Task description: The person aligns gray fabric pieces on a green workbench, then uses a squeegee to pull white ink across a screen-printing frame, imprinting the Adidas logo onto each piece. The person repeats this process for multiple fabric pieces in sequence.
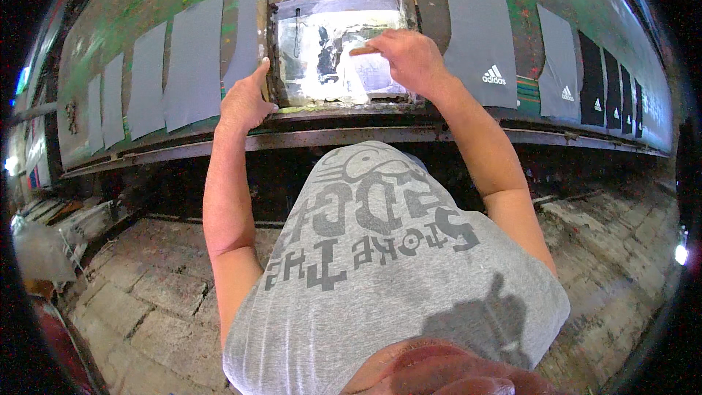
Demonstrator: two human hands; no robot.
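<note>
A rectangular screen frame [337, 103] with a bright, stained mesh sits on the long green-stained table [110, 33], over a grey fabric panel [247, 14]. My left hand [245, 99] holds the frame's left side, its index finger farther up and its thumb near the lower corner. My right hand [406, 58] is over the mesh, fingers wrapped round a narrow brownish blade [360, 50] that lies across the mesh's right half. The blade's far side is partly hidden by my fingers.
Grey panels [194, 58] line the table leftward; rightward are grey panels [479, 33] with white logos and several smaller black panels [591, 73]. A metal rail [183, 150] runs along the near edge. Behind me are a worn block floor [131, 285] and, at left, plastic-wrapped material [44, 245].
</note>
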